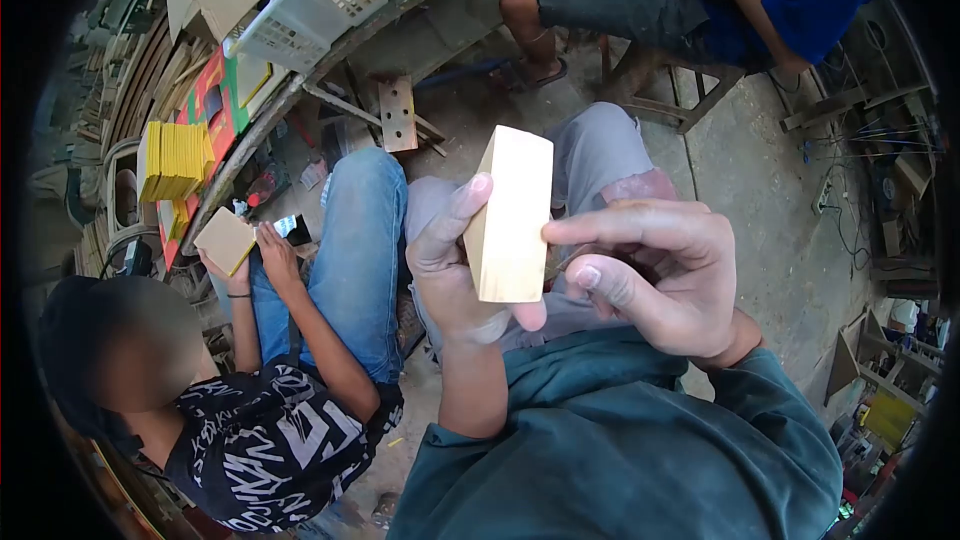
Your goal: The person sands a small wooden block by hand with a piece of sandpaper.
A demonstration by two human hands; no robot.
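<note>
A pale wooden block is held upright in front of my lap, its broad light face towards me. My left hand is closed round its left side, with the thumb along the edge and a fingertip showing below. At the block's right edge is my right hand, its index fingertip touching or almost touching the wood. The right thumb is apart from the index finger, and the other fingers are partly hidden behind. Pale dust coats the fingers of both hands.
On the left, a seated person holds a flat wooden piece. Yellow-edged pieces stand stacked on a bench beside a white plastic basket. A board with holes is beyond my knees. Another person sits at the upper right.
</note>
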